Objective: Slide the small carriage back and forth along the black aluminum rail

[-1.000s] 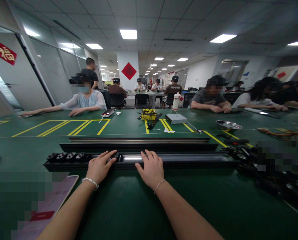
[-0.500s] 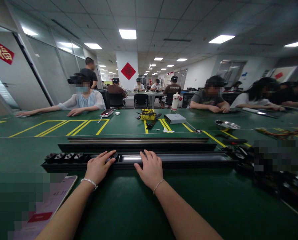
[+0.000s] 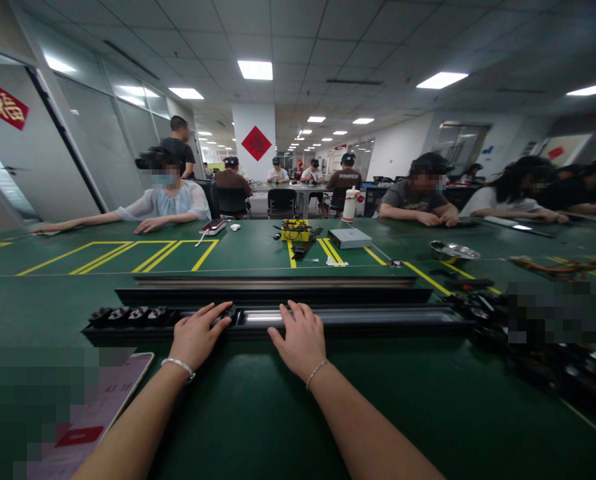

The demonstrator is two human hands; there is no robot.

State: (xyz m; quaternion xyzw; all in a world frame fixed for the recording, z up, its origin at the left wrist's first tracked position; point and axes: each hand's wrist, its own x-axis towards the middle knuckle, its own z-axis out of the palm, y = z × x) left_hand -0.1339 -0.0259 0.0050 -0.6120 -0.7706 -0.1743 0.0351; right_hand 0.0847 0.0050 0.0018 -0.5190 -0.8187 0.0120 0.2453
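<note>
The black channel point(image 3: 403, 317) is laid across the green table point(image 3: 258, 407), with black modules point(image 3: 138, 315) seated at its left end. Over its left half, the left hand point(image 3: 197, 337) is placed beside a black block point(image 3: 233, 313); whether its fingers are clamped cannot be told. The channel's middle is covered by the right hand point(image 3: 301, 337), thumb and fingers apart.

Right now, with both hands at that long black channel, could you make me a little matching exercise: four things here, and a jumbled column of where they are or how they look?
1. Left hand
2. Bottle
3. Right hand
4. Bowl

A. At the black channel, farther from the row of black parts
B. Shiny silver, to the right of the grey box
C. At the channel, nearer that row
D. White, near the far edge of the table

Pairs: 1-C, 2-D, 3-A, 4-B
</note>
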